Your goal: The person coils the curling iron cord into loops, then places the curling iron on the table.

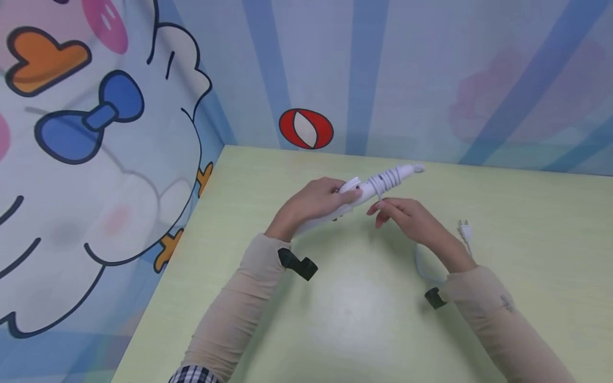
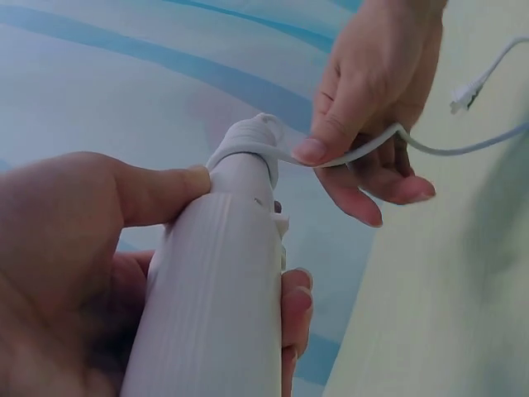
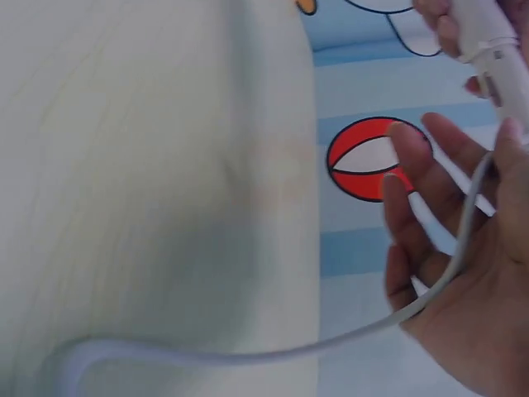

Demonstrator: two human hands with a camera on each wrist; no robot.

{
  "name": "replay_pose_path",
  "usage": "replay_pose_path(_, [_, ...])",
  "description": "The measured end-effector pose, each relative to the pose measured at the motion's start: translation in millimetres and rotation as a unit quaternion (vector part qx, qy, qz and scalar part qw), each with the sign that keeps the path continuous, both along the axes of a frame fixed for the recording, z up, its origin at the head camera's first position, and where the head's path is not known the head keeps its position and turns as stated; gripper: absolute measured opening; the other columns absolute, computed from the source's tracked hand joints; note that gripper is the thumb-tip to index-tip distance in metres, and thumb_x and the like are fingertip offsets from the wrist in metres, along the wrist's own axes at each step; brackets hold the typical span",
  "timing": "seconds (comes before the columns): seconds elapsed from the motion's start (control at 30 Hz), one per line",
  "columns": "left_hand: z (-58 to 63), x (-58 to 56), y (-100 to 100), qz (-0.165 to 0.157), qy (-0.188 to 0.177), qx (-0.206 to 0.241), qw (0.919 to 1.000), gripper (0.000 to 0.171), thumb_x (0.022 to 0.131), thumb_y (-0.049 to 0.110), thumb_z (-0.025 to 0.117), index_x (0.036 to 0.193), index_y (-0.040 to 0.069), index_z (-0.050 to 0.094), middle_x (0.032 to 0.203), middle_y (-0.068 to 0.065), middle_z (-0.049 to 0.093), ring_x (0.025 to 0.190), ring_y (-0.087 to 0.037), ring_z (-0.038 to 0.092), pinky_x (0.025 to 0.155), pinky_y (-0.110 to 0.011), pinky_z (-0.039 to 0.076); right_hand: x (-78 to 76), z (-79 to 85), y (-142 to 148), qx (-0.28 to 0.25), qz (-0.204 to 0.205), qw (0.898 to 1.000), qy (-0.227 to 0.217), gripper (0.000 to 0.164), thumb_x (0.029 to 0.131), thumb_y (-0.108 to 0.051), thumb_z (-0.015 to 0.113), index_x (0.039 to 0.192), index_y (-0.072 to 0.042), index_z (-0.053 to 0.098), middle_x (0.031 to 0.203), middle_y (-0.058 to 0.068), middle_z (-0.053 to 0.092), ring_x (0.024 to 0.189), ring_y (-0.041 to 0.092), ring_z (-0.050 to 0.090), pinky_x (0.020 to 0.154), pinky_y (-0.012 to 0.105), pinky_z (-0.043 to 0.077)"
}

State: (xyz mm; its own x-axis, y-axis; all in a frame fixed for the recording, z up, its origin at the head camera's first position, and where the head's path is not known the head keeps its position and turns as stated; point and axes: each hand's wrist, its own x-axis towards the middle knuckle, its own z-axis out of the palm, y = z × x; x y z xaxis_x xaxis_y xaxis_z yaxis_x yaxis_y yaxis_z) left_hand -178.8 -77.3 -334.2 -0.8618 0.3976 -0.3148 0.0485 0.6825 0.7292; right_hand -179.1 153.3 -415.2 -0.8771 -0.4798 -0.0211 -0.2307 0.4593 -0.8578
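A white, rod-shaped curling iron (image 1: 366, 190) is held above the table, slanting up to the right. My left hand (image 1: 322, 201) grips its body, the thumb (image 2: 169, 192) lying along it near the narrower end. Several turns of pale cord (image 1: 385, 181) are wound around that end. My right hand (image 1: 407, 215) pinches the cord (image 2: 364, 150) between thumb and forefinger just beside the coils, its other fingers loosely spread. From there the cord (image 3: 273, 356) runs across the right palm and down. The far end of the iron's body is hidden by my left hand and forearm.
A two-pin plug (image 1: 464, 230) on the cord's loose end lies on the pale green table (image 1: 359, 319), right of my right hand. Behind the table stands a blue striped wall (image 1: 407, 80); a cartoon-printed wall (image 1: 143, 154) closes the left side.
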Motion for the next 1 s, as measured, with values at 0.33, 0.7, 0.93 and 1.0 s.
replay_pose_path(0.33, [7.7, -0.8, -5.7, -0.049, -0.021, 0.044, 0.9976, 0.038, 0.09, 0.051, 0.05, 0.112, 0.022, 0.059, 0.094, -0.003, 0.058, 0.083, -0.02, 0.056, 0.068, -0.033, 0.048, 0.3, -12.0, -7.3, -0.051, -0.023, 0.984, 0.172, 0.02, 0.096, -0.011, 0.047, 0.097, -0.007, 0.066, 0.083, 0.005, 0.064, 0.083, 0.014, 0.056, 0.073, 0.027, 0.043])
replay_pose_path(0.7, [20.5, 1.3, -20.1, -0.199, 0.013, 0.042, 0.979, 0.025, 0.09, 0.041, 0.054, 0.098, 0.019, 0.063, 0.088, -0.002, 0.059, 0.078, -0.017, 0.055, 0.067, -0.031, 0.047, 4.6, 8.0, 1.7, 0.11, 0.01, 0.968, 0.227, 0.005, 0.087, -0.002, 0.058, 0.084, -0.005, 0.059, 0.076, 0.005, 0.059, 0.072, 0.021, 0.057, 0.067, 0.037, 0.047])
replay_pose_path(0.93, [30.7, 10.9, -17.5, -0.284, 0.016, -0.019, 0.9584, 0.024, 0.089, 0.041, 0.056, 0.101, 0.022, 0.064, 0.088, 0.004, 0.06, 0.078, -0.012, 0.054, 0.069, -0.027, 0.045, -3.2, 12.1, 17.0, 0.063, 0.078, 0.919, 0.381, 0.012, 0.075, -0.007, 0.071, 0.076, -0.016, 0.064, 0.068, -0.008, 0.058, 0.063, 0.009, 0.049, 0.067, 0.03, 0.037])
replay_pose_path(1.0, [33.4, 13.7, -15.6, -0.289, 0.012, -0.044, 0.9561, 0.025, 0.089, 0.042, 0.056, 0.104, 0.023, 0.064, 0.09, 0.007, 0.061, 0.079, -0.011, 0.055, 0.07, -0.026, 0.046, -4.0, 15.0, 20.3, 0.078, 0.08, 0.911, 0.397, 0.012, 0.079, -0.013, 0.071, 0.074, -0.02, 0.062, 0.066, -0.012, 0.055, 0.062, 0.005, 0.046, 0.067, 0.028, 0.035])
